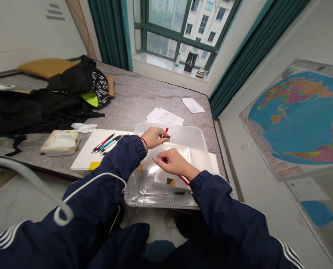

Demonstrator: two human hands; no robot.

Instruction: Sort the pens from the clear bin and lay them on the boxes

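Over a clear plastic bin (pixel 161 206), my left hand (pixel 154 137) is closed in a pinch on slim pen parts; a red piece (pixel 167 130) and a thin dark rod stick out past its fingertips. Just nearer to me, my right hand (pixel 172 161) is also pinched, with a tiny dark-tipped piece (pixel 153 158) at its fingertips, too small to name. Below that hand shows a red pen barrel (pixel 184 180); whether it is held or lying there I cannot tell. In the bin's near part lies a slim pen part with a black grip (pixel 179 193).
Left of the bin, several pens (pixel 106 144) rest on a white board (pixel 84 154). A tissue pack (pixel 61 142), a black bag (pixel 79 80) and loose papers (pixel 166 116) are on the grey surface. A white curved tube (pixel 34 177) crosses the lower left.
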